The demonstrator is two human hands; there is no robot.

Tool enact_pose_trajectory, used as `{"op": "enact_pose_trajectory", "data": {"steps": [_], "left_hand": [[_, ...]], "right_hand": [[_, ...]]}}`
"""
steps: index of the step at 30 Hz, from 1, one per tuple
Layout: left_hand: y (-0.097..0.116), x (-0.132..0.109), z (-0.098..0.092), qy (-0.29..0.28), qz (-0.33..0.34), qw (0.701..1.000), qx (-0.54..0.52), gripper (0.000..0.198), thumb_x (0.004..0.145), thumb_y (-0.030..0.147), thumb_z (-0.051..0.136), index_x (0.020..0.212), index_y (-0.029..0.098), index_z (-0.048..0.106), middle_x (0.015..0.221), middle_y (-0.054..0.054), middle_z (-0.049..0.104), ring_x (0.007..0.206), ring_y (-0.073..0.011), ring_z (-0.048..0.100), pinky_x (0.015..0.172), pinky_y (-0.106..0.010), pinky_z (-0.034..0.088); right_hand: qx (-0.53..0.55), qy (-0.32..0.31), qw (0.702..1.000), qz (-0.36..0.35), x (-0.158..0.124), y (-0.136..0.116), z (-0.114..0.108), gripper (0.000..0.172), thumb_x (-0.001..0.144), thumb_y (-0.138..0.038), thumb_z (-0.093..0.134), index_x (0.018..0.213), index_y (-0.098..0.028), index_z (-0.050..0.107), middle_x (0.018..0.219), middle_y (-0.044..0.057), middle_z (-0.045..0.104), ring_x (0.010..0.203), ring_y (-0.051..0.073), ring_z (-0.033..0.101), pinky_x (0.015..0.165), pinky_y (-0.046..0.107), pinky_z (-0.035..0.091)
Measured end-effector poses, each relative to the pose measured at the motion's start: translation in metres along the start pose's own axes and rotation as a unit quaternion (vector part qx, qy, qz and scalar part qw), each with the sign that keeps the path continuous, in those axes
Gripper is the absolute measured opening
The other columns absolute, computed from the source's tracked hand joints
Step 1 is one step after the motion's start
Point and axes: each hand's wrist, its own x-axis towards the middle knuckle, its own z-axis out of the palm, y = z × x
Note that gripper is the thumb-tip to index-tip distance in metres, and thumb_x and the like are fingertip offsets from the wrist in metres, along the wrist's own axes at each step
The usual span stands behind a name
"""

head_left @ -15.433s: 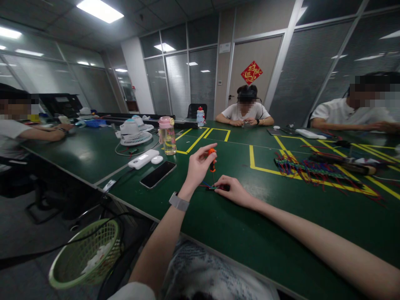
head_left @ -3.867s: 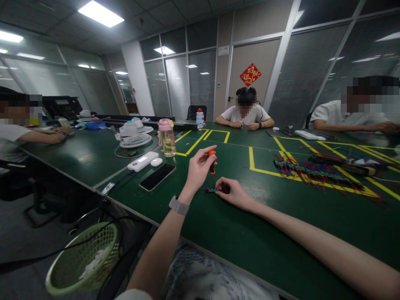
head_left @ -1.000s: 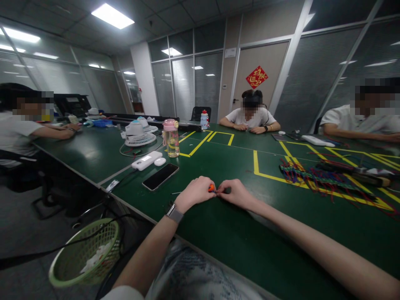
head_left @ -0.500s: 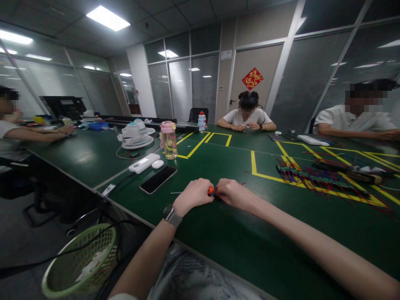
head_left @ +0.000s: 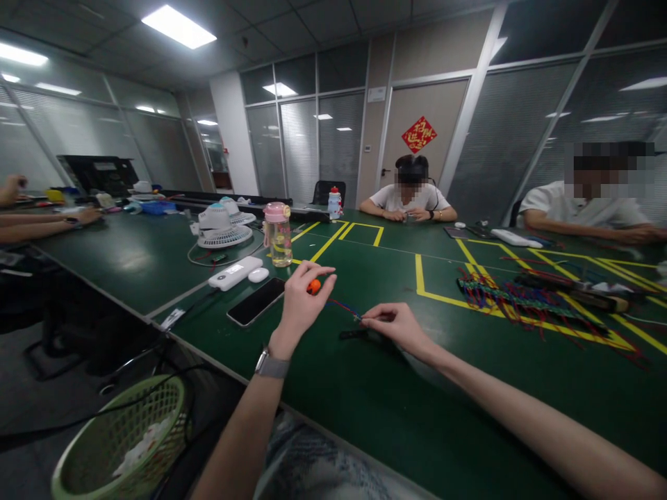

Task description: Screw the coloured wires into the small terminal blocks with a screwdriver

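Note:
My left hand (head_left: 305, 300) is raised over the table, its fingers curled round an orange-handled tool (head_left: 313, 286). Only the rounded orange end shows; the rest is hidden by the hand. My right hand (head_left: 393, 325) is low over the table, thumb and fingertips pinching a small circuit board (head_left: 357, 317), mostly covered. Thin red and blue wires (head_left: 341, 305) stretch from it up toward my left hand. Just below the board, a small black piece (head_left: 353, 334) lies on the green table (head_left: 333, 375).
Left of my hands are a phone (head_left: 255, 302), a white power bank (head_left: 235, 273), a pink-lidded bottle (head_left: 278, 236) and a white fan (head_left: 224, 228). To the right lies a heap of wired boards (head_left: 521, 298). A green basket (head_left: 122, 437) stands below the table edge. Other people sit around.
My hands have moved apart. The left rose and shifted left with the orange-handled tool; the wires between the hands and the black piece have come into view.

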Motion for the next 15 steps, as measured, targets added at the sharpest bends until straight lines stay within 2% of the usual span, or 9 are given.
{"op": "enact_pose_trajectory", "data": {"steps": [3, 6, 8, 11, 15], "left_hand": [[-0.006, -0.003, 0.001, 0.045, 0.014, 0.999, 0.013, 0.013, 0.084, 0.023, 0.055, 0.086, 0.018, 0.067, 0.083, -0.003, 0.06, 0.08, -0.0129, 0.058, 0.076, -0.026, 0.046], [-0.011, -0.007, 0.0, 0.044, 0.019, 0.999, 0.022, 0.013, 0.085, 0.021, 0.054, 0.085, 0.018, 0.067, 0.082, -0.003, 0.06, 0.078, -0.0127, 0.058, 0.075, -0.026, 0.046], [-0.013, -0.009, 0.0, 0.04, 0.021, 0.999, 0.026, 0.014, 0.085, 0.02, 0.053, 0.085, 0.018, 0.067, 0.082, -0.003, 0.06, 0.077, -0.0126, 0.058, 0.074, -0.025, 0.046], [-0.013, -0.01, -0.001, 0.033, 0.019, 0.999, 0.03, 0.014, 0.085, 0.02, 0.053, 0.084, 0.018, 0.067, 0.081, -0.003, 0.061, 0.076, -0.0124, 0.058, 0.073, -0.025, 0.046], [-0.011, -0.011, 0.001, 0.007, 0.012, 1.0, 0.027, 0.015, 0.085, 0.02, 0.052, 0.083, 0.016, 0.066, 0.081, -0.004, 0.063, 0.073, -0.0122, 0.058, 0.071, -0.024, 0.047]], "right_hand": [[0.013, -0.031, 0.999, 0.003, -0.001, 0.003, 0.01, 0.025, 0.073, -0.034, 0.067, 0.081, -0.011, 0.071, 0.082, 0.009, 0.072, 0.075, 0.019, 0.067, 0.071, 0.03, 0.052], [-0.008, -0.044, 0.999, -0.017, -0.004, 0.004, 0.012, 0.023, 0.075, -0.034, 0.065, 0.08, -0.012, 0.071, 0.083, 0.008, 0.072, 0.077, 0.018, 0.067, 0.072, 0.03, 0.052], [-0.05, -0.04, 0.997, -0.049, -0.011, 0.003, 0.007, 0.02, 0.076, -0.033, 0.063, 0.078, -0.014, 0.071, 0.083, 0.007, 0.072, 0.078, 0.019, 0.066, 0.074, 0.031, 0.052], [-0.137, -0.014, 0.987, -0.083, -0.032, 0.003, -0.017, 0.02, 0.077, -0.033, 0.06, 0.074, -0.017, 0.071, 0.082, 0.006, 0.071, 0.079, 0.019, 0.066, 0.076, 0.031, 0.052], [-0.233, 0.073, 0.969, -0.034, -0.08, 0.021, -0.078, 0.026, 0.078, -0.041, 0.058, 0.077, -0.019, 0.072, 0.086, 0.007, 0.072, 0.081, 0.022, 0.067, 0.078, 0.032, 0.052]]}}
